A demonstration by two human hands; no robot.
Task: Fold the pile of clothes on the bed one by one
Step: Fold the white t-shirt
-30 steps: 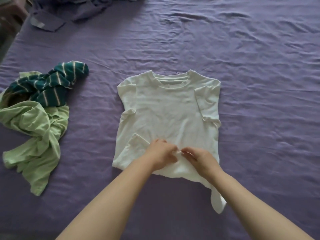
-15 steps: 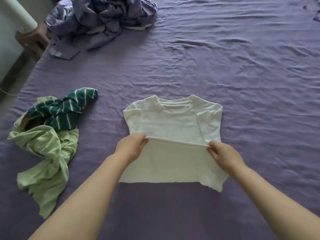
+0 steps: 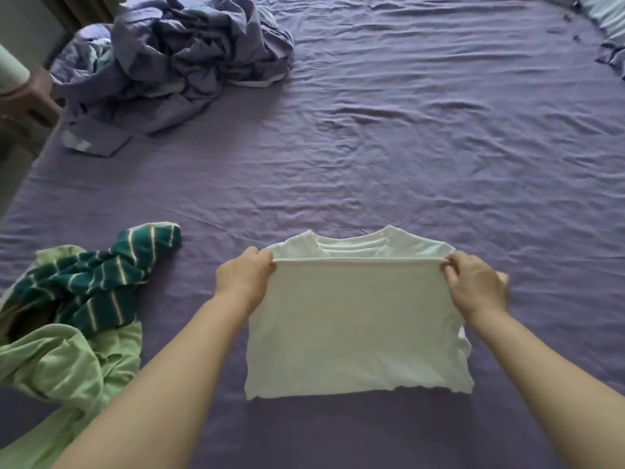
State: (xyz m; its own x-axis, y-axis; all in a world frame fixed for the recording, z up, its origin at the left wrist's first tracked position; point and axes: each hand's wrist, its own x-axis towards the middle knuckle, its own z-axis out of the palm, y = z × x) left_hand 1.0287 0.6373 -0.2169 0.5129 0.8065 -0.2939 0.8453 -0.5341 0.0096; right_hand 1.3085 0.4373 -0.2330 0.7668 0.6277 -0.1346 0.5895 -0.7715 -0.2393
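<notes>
One purple bed sheet [image 3: 406, 147]. One crumpled lilac bedding heap [image 3: 176, 62] far left. Two unfolded garments near left: light green [image 3: 67, 367], green striped [image 3: 94, 282]. One white T-shirt [image 3: 355, 326] at centre, hem doubled toward collar. Left hand [image 3: 245, 279], right hand [image 3: 473, 286] pinch its fold corners, fingers curled on cloth.

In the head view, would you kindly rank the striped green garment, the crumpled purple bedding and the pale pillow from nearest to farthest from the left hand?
From the left hand:
1. Striped green garment, just to its left.
2. Crumpled purple bedding, far upper left.
3. Pale pillow, far upper right corner.
</notes>
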